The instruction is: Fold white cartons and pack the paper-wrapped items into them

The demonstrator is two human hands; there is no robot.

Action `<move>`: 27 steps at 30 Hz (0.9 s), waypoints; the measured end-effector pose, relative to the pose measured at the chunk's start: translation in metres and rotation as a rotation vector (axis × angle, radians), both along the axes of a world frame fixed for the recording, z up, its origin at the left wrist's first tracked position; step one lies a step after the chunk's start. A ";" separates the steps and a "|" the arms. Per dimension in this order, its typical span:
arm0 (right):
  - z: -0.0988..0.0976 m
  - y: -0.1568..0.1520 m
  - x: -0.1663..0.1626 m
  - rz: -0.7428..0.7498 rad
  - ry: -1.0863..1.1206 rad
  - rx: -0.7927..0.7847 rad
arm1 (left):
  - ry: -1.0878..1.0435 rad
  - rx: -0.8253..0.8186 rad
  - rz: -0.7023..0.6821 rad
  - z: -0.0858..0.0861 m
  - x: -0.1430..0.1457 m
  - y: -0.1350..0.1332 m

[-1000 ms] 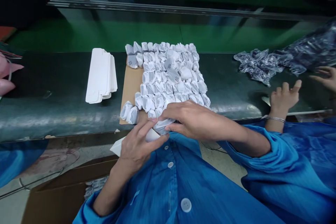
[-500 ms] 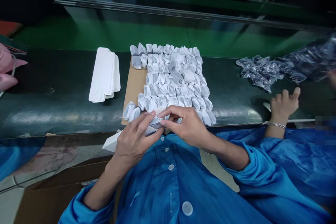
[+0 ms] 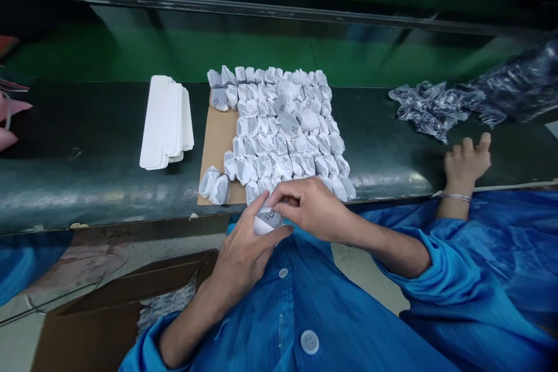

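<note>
My left hand (image 3: pixel 244 250) and my right hand (image 3: pixel 307 206) meet at the near edge of the dark belt, both closed on one small white wrapped packet (image 3: pixel 267 221) with a grey triangle mark. The white box seen earlier is hidden under my left hand. Just beyond my fingers lies a cardboard sheet (image 3: pixel 217 142) covered with several rows of the same white packets (image 3: pixel 283 125). A stack of flat white box blanks (image 3: pixel 166 121) lies to the left of the sheet.
A co-worker's hand (image 3: pixel 465 161) with a bracelet rests on the belt (image 3: pixel 87 145) at the right, near a pile of clear plastic bags (image 3: pixel 440 107). An open cardboard carton (image 3: pixel 113 314) stands below the belt at my left. Pink fingertips (image 3: pixel 9 122) show at the far left edge.
My hands drew together and turned over the packet; the white box that stuck out under my left hand is no longer visible. The co-worker's hand shifted slightly left.
</note>
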State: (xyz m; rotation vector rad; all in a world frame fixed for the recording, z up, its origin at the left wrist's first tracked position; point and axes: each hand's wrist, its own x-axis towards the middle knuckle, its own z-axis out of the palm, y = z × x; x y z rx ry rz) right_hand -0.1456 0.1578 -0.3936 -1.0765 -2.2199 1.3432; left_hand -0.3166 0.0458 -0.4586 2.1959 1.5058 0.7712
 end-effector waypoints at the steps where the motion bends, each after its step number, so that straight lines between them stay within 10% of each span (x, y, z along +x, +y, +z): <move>1: 0.001 -0.001 0.002 0.057 -0.008 -0.002 | -0.034 -0.044 -0.001 -0.001 0.004 -0.004; 7: -0.013 -0.012 0.017 0.015 -0.012 -0.333 | 0.025 0.000 0.046 -0.010 0.017 -0.024; 21: -0.034 -0.055 0.020 -0.060 0.020 -0.172 | -0.144 0.107 0.029 -0.035 0.023 -0.024; 27: -0.031 -0.042 0.019 -0.119 0.090 -0.258 | -0.488 -0.600 0.073 -0.010 0.000 -0.004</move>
